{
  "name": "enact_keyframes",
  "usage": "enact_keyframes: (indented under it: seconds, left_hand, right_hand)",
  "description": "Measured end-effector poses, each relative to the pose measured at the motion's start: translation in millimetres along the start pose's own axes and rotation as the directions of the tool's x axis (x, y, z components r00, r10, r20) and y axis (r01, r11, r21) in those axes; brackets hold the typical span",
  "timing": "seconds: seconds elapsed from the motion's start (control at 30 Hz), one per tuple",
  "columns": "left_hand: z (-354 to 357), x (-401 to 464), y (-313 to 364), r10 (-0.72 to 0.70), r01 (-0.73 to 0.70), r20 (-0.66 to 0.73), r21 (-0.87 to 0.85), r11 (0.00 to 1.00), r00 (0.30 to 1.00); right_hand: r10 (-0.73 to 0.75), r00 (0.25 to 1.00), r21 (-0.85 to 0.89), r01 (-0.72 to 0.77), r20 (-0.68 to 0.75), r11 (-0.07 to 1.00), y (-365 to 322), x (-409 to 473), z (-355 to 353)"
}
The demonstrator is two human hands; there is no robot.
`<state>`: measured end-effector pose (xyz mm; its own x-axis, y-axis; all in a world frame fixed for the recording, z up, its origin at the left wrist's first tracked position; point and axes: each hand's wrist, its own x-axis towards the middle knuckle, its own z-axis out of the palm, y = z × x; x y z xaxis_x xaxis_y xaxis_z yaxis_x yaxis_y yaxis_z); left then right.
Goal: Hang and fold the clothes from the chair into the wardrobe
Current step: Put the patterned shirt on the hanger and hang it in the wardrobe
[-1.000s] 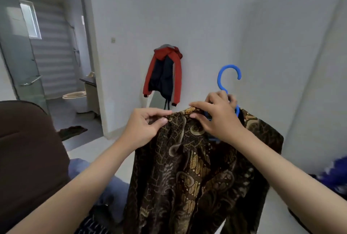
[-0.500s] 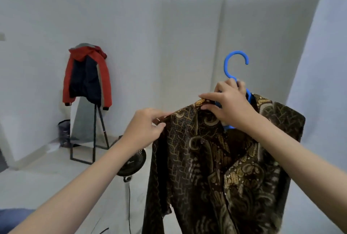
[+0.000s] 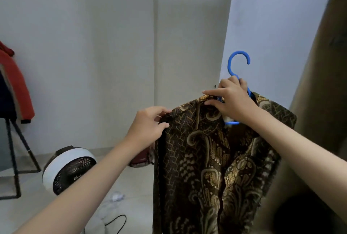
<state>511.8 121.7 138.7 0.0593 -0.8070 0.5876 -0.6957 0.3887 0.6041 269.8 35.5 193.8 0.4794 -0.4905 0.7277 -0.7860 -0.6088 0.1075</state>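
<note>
Nearest the camera, two bare forearms reach up from the lower corners of the head view toward a brown and gold patterned shirt (image 3: 210, 158) held in mid-air at about 5 o'clock from centre. The left hand (image 3: 148, 128) has its grip pinched closed on the shirt's left shoulder seam, thumb below and fingers above, and in the inspector's judgement this keeps the shoulder spread so the cloth sits square and does not slide off. The right hand (image 3: 232, 100) is closed around the neck of the blue hanger (image 3: 237, 64) together with the collar, so it appears to carry the garment's weight; the hook stands upright and free above the knuckles, at 12 o'clock from that hand, open side turned to the right. The shirt hangs straight down from both grips, its body at 6 o'clock below them, front placket open, hem out of view. A short blue bar of the hanger shows just under the right wrist. At 3 o'clock a tan panel (image 3: 319, 102), probably the wardrobe side or door, stands near the shirt's right shoulder; no rail is visible. Farther off, on the floor at 8 o'clock, sits a small fan (image 3: 69, 169), well apart from the shirt. Farthest, at 9 o'clock, a red jacket (image 3: 16, 87) hangs on a dark stand.
</note>
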Motion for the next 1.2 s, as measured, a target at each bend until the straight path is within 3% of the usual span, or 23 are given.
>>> enact_keyframes:
  seconds: [0.17, 0.43, 0.7, 0.93, 1.1, 1.2]
  left_hand:
    - [23, 9, 22, 0.042, -0.04, 0.194, -0.013, 0.999, 0.98]
    - [88, 43, 81, 0.165, -0.141, 0.264, -0.107, 0.984, 0.95]
    - [171, 85, 157, 0.194, -0.177, 0.312, -0.083, 0.981, 0.93]
    - [228, 108, 199, 0.215, -0.183, 0.269, -0.139, 0.973, 0.939]
    - [263, 129, 209, 0.228, -0.185, 0.242, -0.186, 0.965, 0.943]
    - [279, 143, 210, 0.244, -0.199, 0.249, -0.19, 0.961, 0.937]
  right_hand:
    - [0.027, 0.999, -0.014, -0.027, 0.033, 1.0, 29, -30, -20]
    - [0.088, 0.996, -0.06, -0.086, 0.022, 0.994, 100, -60, -58]
    - [0.116, 0.979, -0.019, -0.12, -0.166, 0.993, 193, -86, -104]
    - [0.301, 0.817, 0.05, -0.318, -0.492, 0.947, 244, -107, -112]
    - [0.456, 0.774, 0.147, -0.438, -0.439, 0.887, 271, -107, -111]
    - [0.465, 0.774, 0.146, -0.449, -0.43, 0.882, 287, -106, -108]
